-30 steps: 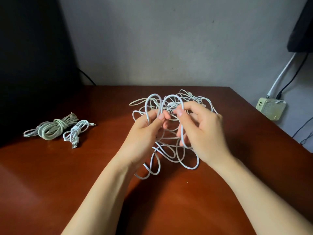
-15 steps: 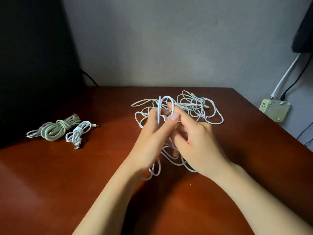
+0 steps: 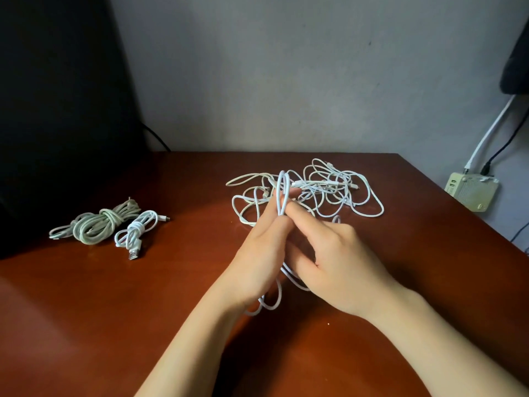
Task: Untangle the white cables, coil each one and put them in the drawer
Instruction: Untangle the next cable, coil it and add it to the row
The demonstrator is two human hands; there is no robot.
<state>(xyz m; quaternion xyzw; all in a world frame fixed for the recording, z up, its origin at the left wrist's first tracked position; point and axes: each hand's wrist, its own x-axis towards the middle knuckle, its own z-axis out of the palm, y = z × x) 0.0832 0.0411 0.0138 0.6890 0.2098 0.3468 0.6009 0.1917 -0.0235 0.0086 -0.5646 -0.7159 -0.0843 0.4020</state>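
Pinching a narrow, upright cable loop (image 3: 282,193) between them, the left hand (image 3: 256,256) and the right hand (image 3: 339,263) met at the centre of the frame, above the reddish-brown table (image 3: 100,325). The left hand's fingers reached up nearly straight and pressed against the foot of the loop; its thumb was hidden. The right hand's index finger (image 3: 303,217) pushed in from the other side, touching the same spot, while its remaining fingers curled inward over strands that ran between the palms. More of that white cable hung out beneath the wrists and lay on the table just below centre.

Behind the fingertips, right of centre, the tangle of white cables (image 3: 343,190) sprawled loosely on the wood, and the raised loop ran back into it.

At the left of the frame, well apart from the hands, two tied bundles lay side by side: a larger pale-green coil (image 3: 94,227) and, touching its right edge, a smaller white coil (image 3: 137,230) with a USB plug (image 3: 134,254) sticking out toward the lower edge.

At the far right edge a cream power adapter (image 3: 472,193) sat beside the table against the grey wall (image 3: 286,81), with a white and a black lead rising from it.
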